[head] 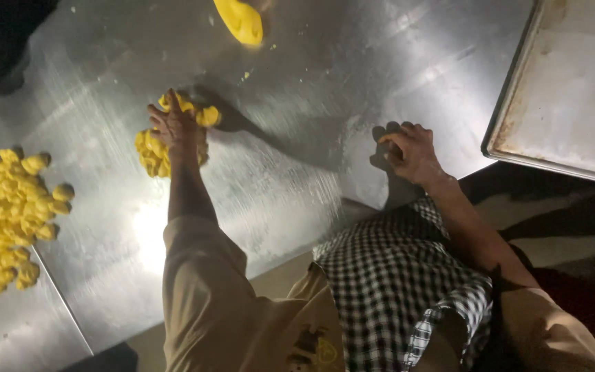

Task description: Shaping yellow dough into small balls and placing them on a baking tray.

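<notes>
On the steel table (297,103), centre-left of frame: left hand (175,127) pressing yellow dough (153,148).
Left arm stretched straight, fingers spread flat, gripping nothing; right hand (411,151) curled, braced on the table, holding nothing.

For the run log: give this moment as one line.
left hand: pressing yellow dough | right hand: resting on steel table | dough pieces at left

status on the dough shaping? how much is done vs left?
Done: a big pile of small yellow dough pieces sits at the left of the steel table. In hand: the left hand presses on a smaller clump; the right hand rests curled on the table. Left: a yellow dough lump at the top looks unshaped, and the metal tray holds nothing visible.
</notes>
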